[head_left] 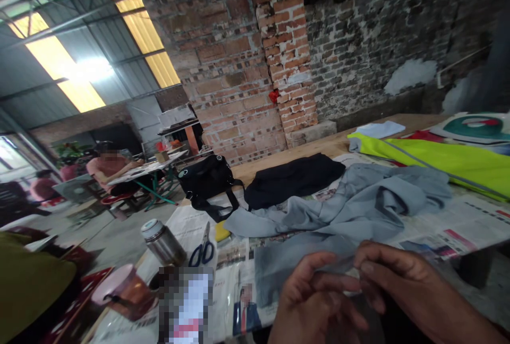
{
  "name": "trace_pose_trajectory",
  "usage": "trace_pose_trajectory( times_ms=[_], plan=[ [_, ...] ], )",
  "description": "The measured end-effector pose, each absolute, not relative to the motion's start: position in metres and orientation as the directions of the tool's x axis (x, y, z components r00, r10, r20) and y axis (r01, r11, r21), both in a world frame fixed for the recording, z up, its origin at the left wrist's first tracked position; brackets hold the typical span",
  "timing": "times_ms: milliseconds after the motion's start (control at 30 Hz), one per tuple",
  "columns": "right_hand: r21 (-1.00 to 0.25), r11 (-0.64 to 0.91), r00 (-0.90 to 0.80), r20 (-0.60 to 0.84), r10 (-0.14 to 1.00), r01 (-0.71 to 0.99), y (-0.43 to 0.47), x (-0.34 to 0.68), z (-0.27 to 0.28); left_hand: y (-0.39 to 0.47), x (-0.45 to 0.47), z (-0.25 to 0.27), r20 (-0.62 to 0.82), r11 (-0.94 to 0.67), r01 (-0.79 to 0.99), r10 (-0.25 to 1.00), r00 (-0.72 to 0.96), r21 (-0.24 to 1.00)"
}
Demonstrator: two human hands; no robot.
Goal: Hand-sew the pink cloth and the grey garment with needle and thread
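Sitting beside the metal flask (pixel 162 243) and blue scissors (pixel 202 252) on the paper-covered table (pixel 458 227), the left hand (pixel 314 301) and right hand (pixel 394 280) come together, pinching a thin clear strip (pixel 338 265) tight between them, just below the grey cloth (pixel 350 206).

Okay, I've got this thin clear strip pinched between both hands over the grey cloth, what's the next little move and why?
Probably pull the clear strip taut between the left hand and right hand to see it plainly: it is blurred, barely visible against the grey garment, and both hands pinch it close together.
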State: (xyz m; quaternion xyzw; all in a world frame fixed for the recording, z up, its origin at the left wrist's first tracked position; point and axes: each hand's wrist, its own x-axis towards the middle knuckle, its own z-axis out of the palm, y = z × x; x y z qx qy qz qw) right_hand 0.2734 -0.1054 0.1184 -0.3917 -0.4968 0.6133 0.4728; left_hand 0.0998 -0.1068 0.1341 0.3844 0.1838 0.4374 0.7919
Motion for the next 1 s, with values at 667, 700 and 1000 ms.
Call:
trace_pose_trajectory(
  times_ms=[667, 700, 1000],
  plan=[
    [-1.0, 0.001, -0.24, 0.006, 0.971, -0.021, -0.11, 0.27, 0.119, -0.106, 0.101, 0.13, 0.033, 0.283, -0.545, 0.867, 0.498, 0.789],
    [-1.0, 0.007, -0.238, 0.01, 0.971, -0.016, -0.11, 0.27, 0.118, -0.105, 0.101, 0.13, 0.033, 0.286, -0.548, 0.866, 0.5, 0.786],
    [-1.0, -0.003, -0.229, 0.003, 0.974, -0.024, -0.108, 0.271, 0.119, -0.109, 0.096, 0.117, -0.111, 0.293, -0.456, 0.916, 0.385, 0.84]
  ],
)
